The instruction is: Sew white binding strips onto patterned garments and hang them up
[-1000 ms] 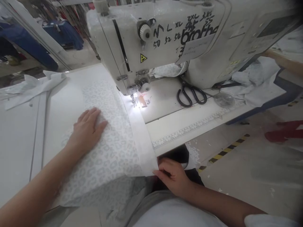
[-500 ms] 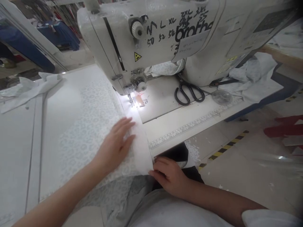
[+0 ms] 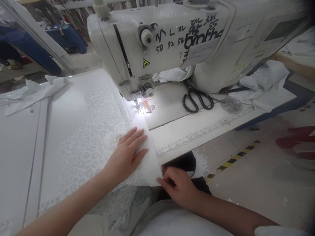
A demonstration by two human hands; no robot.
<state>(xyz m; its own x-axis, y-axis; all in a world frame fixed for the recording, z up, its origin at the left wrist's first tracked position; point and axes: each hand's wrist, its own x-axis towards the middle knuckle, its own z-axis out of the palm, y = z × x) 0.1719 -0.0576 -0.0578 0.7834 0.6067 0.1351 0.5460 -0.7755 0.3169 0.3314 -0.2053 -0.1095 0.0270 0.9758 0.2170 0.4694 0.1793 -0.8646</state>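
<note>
Head view. We have the cloth (image 3: 93, 137) spread on the table (image 3: 65, 98), left of the printed scale (image 3: 197, 132), its near end falling over the edge toward the lap. Its plain white band (image 3: 150, 164) runs up to the lit foot (image 3: 137, 104) of the machine (image 3: 169, 59).

Risks, as we judge them. An uneven pull at the near corner could skew the band, so that its edge drifts off line at the foot. Left fingers pressing harder than the right ones draw could ripple the patterned part beside it. The hanging end may drag by its own weight and turn the cloth. We rate the scissors (image 3: 190, 88) a lesser worry: they lie to the right of the foot, apart from the band, and would matter only if cloth swung that way.

Pose. Left hand (image 3: 126, 155) lies palm down, grasping nothing, fingers together over the band and pointing up toward the foot, thumb out to the side; forearm slants in from lower left. Right hand (image 3: 179, 186) is curled at the table's near edge, thumb and forefinger pinching the band's near corner; forearm comes from lower right.
</note>
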